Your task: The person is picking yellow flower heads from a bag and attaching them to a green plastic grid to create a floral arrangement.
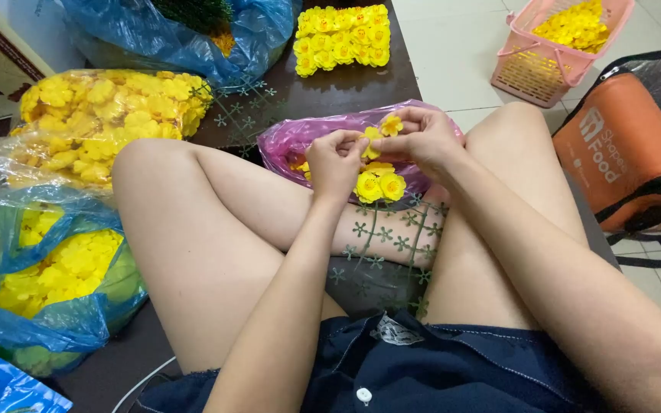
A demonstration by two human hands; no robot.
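Fingers of the left hand [336, 159] and right hand [421, 138] pinch small yellow plastic flowers [372, 141] at frame centre, above a green plastic grid [392, 237] with two ruffled blooms [380, 186] attached; a crinkled pink bag [300, 138] lies behind.

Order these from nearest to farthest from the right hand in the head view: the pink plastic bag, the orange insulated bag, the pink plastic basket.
From the right hand:
1. Pink plastic bag, directly under the hand.
2. Orange insulated bag, on the floor to the right.
3. Pink plastic basket, at the upper right.
The last two are nearly equal, too close to call.
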